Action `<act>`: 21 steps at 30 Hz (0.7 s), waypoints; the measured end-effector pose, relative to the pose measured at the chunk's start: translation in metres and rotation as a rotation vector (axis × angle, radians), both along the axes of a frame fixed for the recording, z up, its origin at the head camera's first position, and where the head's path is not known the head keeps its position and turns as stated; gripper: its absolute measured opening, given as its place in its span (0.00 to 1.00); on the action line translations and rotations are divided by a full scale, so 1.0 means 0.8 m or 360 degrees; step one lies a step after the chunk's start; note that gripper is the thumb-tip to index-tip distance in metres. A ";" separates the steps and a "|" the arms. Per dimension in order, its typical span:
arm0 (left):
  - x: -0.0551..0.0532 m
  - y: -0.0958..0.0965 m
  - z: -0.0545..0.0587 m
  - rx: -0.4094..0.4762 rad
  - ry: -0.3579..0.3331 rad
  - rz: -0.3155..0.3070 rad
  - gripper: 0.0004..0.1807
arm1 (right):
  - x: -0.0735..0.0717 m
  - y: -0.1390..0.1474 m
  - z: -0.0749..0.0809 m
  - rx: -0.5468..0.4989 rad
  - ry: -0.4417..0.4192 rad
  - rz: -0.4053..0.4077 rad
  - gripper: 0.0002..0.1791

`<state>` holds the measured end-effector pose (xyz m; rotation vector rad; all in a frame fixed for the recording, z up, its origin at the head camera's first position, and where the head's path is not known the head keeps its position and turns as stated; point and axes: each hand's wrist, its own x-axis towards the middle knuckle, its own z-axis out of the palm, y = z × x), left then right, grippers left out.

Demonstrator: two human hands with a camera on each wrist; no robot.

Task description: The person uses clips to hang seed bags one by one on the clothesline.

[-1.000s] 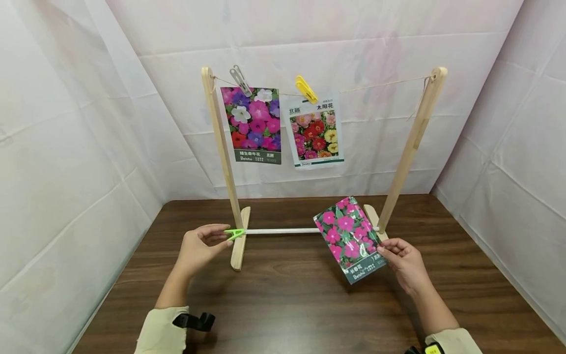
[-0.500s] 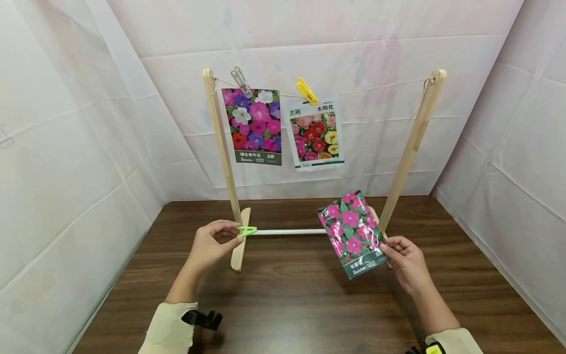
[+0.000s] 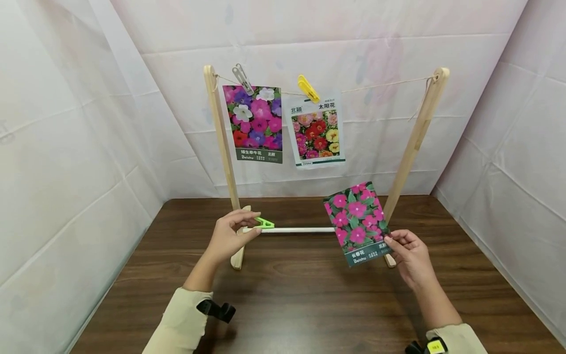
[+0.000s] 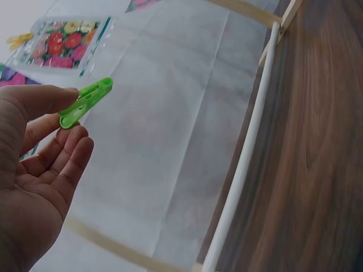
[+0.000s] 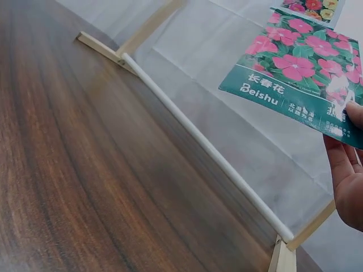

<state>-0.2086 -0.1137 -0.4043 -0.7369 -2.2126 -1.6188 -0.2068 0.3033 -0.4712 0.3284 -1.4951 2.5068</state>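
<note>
My left hand pinches a green clothespin between thumb and fingers, in front of the rack's left post. In the left wrist view the green clothespin looks closed. My right hand grips the lower right corner of a seed packet with pink flowers, held tilted before the right post. Two more packets hang from a string: a petunia-like one under a grey clothespin, and one with red and yellow flowers under a yellow clothespin.
The wooden rack has a left post, a right post and a white crossbar low between them. It stands on a dark wooden table. Pale cloth hangs behind and at both sides.
My left hand has moved right and slightly up with the green clothespin, away from the left post's foot. The pink-flower packet has risen a little and turned more upright in my right hand.
</note>
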 end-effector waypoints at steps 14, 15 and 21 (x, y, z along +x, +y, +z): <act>-0.007 0.050 0.033 -0.0001 0.0086 -0.0137 0.15 | -0.002 0.001 0.018 -0.0106 0.0037 0.0020 0.17; -0.008 0.052 0.035 -0.0009 0.0081 -0.0143 0.15 | -0.002 0.002 0.020 -0.0116 0.0037 0.0024 0.17; -0.011 0.070 0.050 -0.0059 0.0033 -0.0164 0.16 | -0.003 0.003 0.028 -0.0157 0.0031 0.0043 0.17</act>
